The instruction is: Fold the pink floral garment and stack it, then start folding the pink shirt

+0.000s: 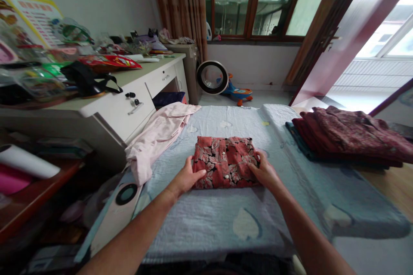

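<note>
A red shirt [222, 159] with a leaf pattern and pale buttons lies folded into a flat rectangle on the blue cloth-covered surface [206, 223]. My left hand [187, 178] grips its left edge, thumb on top and fingers tucked beneath. At the opposite edge, my right hand [264, 169] holds the shirt the same way, its thumb resting on the fabric. The fingers under the cloth are partly hidden.
A pale pink garment [167, 124] drapes over the left edge. Several folded clothes are stacked in a pile [348, 137] at the right. A white desk [129, 111] crowded with items stands left. Beyond are a ride-on toy [237, 91] and an open door [348, 30].
</note>
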`<state>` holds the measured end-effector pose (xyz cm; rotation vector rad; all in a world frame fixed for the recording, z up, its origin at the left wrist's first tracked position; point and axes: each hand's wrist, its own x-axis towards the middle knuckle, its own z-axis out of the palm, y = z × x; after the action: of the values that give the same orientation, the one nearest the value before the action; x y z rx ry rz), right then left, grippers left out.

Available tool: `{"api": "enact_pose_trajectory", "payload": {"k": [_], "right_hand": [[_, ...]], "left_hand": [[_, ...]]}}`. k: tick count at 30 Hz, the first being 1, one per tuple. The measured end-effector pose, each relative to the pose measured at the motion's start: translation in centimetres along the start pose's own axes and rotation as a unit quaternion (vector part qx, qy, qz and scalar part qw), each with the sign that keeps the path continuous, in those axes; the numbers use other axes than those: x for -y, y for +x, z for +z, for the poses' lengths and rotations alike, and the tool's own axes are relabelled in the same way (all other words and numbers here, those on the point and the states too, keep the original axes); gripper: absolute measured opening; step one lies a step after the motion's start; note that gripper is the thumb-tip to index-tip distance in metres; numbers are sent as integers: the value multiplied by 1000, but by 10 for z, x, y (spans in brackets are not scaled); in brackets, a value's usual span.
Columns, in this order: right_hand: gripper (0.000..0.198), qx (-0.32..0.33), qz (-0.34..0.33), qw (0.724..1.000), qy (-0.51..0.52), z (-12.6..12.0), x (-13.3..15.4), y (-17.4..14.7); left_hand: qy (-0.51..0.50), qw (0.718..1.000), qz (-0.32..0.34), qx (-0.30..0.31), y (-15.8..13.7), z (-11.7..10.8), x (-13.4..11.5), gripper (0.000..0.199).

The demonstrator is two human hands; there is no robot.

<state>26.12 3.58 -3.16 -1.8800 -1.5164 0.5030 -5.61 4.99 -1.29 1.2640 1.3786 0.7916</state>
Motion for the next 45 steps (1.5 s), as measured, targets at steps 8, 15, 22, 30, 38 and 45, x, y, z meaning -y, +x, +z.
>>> {"api": "enact_pose_trajectory", "payload": {"k": [8,15,22,30,38,45], "right_hand": [[49,-41,-23,998,43,-2,21,0],[46,35,-19,992,-118,-14,16,-20],[47,-46,-151,960,-232,-19,63,-9],[50,98,-297,928,-203,47,77,13],[52,120,-289,932,-184,61,58,19],[38,17,-258,962,-90,37,57,50]], "left_hand": [[51,989,90,-106,-14,26,-4,59],[228,971,54,-48,-33,12,5,63],[449,851,206,-181,-18,8,-31,45],[448,841,296,-62,29,53,-21,54],[451,850,264,-68,35,56,1,57],[453,850,248,-99,49,37,-25,35]]}}
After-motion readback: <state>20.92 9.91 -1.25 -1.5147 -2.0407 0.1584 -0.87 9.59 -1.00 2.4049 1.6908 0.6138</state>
